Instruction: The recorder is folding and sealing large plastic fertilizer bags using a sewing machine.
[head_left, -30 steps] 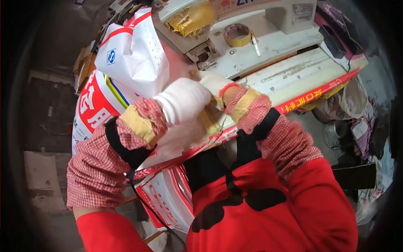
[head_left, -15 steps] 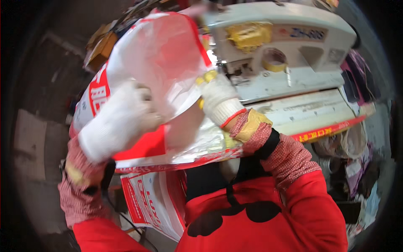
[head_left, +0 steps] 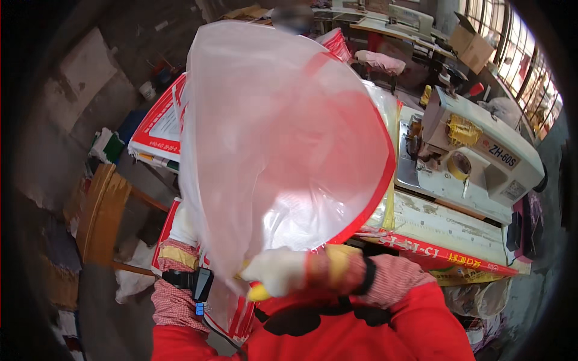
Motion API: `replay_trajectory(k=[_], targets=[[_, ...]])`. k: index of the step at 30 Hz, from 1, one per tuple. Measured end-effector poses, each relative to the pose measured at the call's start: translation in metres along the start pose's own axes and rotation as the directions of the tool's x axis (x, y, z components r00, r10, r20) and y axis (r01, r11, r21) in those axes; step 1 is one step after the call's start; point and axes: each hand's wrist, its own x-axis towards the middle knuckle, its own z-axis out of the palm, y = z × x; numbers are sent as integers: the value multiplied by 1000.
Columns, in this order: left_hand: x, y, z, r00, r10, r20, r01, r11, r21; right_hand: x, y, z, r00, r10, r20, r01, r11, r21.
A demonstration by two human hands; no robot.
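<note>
A large white woven sack (head_left: 241, 120) with red print stands wide open in front of me, its mouth facing me and its pale, shiny inside showing. In the head view my right hand (head_left: 277, 274), in a white glove with yellow fingertips, is closed on the near edge of the sack. My left hand (head_left: 183, 227), also gloved in white, is at the sack's left side. The sack hides its fingers, so I cannot see how they lie.
A white industrial sewing machine (head_left: 487, 144) with a tape roll (head_left: 459, 165) on it stands to the right. Left lies a wooden stool (head_left: 99, 210). More red-and-white sacks (head_left: 158, 129) lie at the far left. Other machine tables (head_left: 397, 30) and a barred window (head_left: 524, 48) are behind.
The sack has spread open and its mouth turned toward me. My right hand has come down and left to its near edge; my left hand has gone behind its left side. The view has shifted.
</note>
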Motion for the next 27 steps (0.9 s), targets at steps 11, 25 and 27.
replay_trajectory(k=[11,25,27], targets=[[116,-106,-79,999,45,25,-51,841,538,-94,8,-204,385,-400,-832,-772,355,-527],[20,-87,-54,963,-265,-56,254,955,-155,-285,209,-34,247,624,-741,-699,644,310],[-28,-58,-28,778,-602,180,502,424,-754,-223,106,-35,34,974,-224,-286,225,932]])
